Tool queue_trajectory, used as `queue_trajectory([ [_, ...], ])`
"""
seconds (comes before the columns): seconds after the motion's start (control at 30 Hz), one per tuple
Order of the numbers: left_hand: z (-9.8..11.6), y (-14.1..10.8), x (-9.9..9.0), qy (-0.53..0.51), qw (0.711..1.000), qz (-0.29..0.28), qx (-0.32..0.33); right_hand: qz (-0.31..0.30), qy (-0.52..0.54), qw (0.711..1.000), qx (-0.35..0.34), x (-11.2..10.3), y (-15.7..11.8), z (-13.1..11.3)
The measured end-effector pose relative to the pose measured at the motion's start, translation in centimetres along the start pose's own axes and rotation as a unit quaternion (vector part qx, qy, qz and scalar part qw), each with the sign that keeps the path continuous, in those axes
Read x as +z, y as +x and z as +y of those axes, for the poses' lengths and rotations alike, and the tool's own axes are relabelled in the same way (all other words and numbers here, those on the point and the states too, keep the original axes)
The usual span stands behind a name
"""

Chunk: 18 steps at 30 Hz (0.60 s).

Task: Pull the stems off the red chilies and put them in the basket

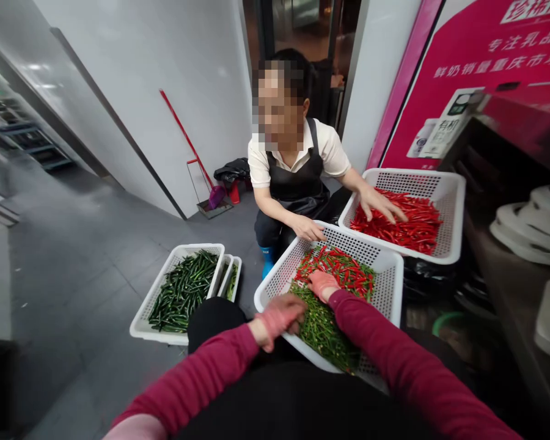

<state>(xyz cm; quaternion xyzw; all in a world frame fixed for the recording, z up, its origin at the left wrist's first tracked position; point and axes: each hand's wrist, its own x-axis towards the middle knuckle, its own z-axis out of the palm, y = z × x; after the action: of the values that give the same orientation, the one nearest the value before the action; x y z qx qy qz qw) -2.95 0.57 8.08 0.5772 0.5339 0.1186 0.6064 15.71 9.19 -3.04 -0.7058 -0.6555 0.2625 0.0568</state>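
Observation:
A white perforated basket (387, 284) stands in front of me, holding red chili peppers (352, 272) at its far side and a heap of green stems (323, 327) nearer to me. Pink gloves cover both palms. My right hand (323, 285) reaches into the basket, its bent fingers closed on chili peppers where red meets green. Over the near left rim is my left hand (282, 316), its fingers curled in. Whatever those fingers hold is hidden and slightly blurred.
Opposite me crouches a co-worker (297, 165), one hand at my basket's rim, the other on red chilies in a second white basket (456, 214). Left on the floor, a white basket (140, 324) holds green chilies. A red-handled broom (183, 131) leans against the wall. Dishes (531, 226) sit right.

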Motion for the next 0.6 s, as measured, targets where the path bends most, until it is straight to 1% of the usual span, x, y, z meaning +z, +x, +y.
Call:
queue_trajectory([
  [0.03,-0.2,0.6,1.5,0.003,1.0,-0.03,-0.005,0.0,0.007,1.0,0.007,0.3,0.2,-0.3],
  [0.07,-0.4,1.1,2.5,0.005,0.998,-0.063,-0.013,-0.003,0.019,1.0,0.014,0.4,0.3,-0.5],
  [0.1,-0.7,1.5,3.2,0.009,0.996,-0.082,-0.018,-0.008,0.036,0.999,0.02,0.4,0.3,-0.5],
  [0.13,-1.0,1.9,3.4,0.009,0.995,-0.097,-0.026,-0.014,0.055,0.998,0.027,0.3,0.2,-0.3],
  [0.17,-1.3,2.2,3.3,0.006,0.994,-0.099,-0.033,-0.019,0.07,0.997,0.032,0.1,-0.2,0.0],
  [0.2,-1.4,2.6,3.0,-0.002,0.995,-0.089,-0.039,-0.024,0.102,0.994,0.035,-0.2,-0.8,0.4],
  [0.23,-1.5,3.1,2.6,-0.01,0.997,-0.069,-0.041,-0.028,0.162,0.986,0.036,-0.5,-1.5,0.8],
  [0.27,-1.5,3.5,2.4,-0.013,0.999,-0.036,-0.036,-0.032,0.252,0.967,0.036,-0.8,-2.5,1.1],
  [0.3,-1.4,4.1,2.2,-0.01,1.0,0.0,-0.025,-0.034,0.362,0.931,0.037,-1.1,-3.6,1.3],
  [0.33,-1.3,4.5,2.3,-0.005,1.0,0.028,-0.009,-0.034,0.477,0.878,0.038,-1.3,-4.7,1.3],
  [0.37,-1.1,4.9,2.5,0.001,0.999,0.039,0.008,-0.031,0.577,0.815,0.04,-1.5,-6.0,1.1],
  [0.4,-1.0,5.2,2.8,0.005,0.999,0.031,0.02,-0.025,0.649,0.759,0.043,-1.7,-7.2,0.8],
  [0.43,-0.9,5.3,3.2,0.009,1.0,0.012,0.026,-0.018,0.687,0.724,0.047,-1.7,-8.3,0.4],
  [0.47,-0.9,5.5,3.6,0.016,0.999,-0.012,0.031,-0.006,0.709,0.703,0.052,-1.6,-9.3,0.0],
  [0.5,-0.8,5.6,4.0,0.032,0.998,-0.037,0.037,0.004,0.721,0.691,0.056,-1.5,-10.2,-0.4],
  [0.53,-0.8,5.7,4.2,0.058,0.996,-0.055,0.046,0.017,0.723,0.688,0.062,-1.2,-10.9,-0.6],
  [0.57,-0.8,5.9,4.4,0.087,0.992,-0.067,0.056,0.027,0.714,0.696,0.07,-0.8,-11.4,-0.7],
  [0.6,-0.7,6.2,4.5,0.118,0.988,-0.075,0.066,0.04,0.697,0.713,0.072,-0.5,-11.7,-0.7],
])
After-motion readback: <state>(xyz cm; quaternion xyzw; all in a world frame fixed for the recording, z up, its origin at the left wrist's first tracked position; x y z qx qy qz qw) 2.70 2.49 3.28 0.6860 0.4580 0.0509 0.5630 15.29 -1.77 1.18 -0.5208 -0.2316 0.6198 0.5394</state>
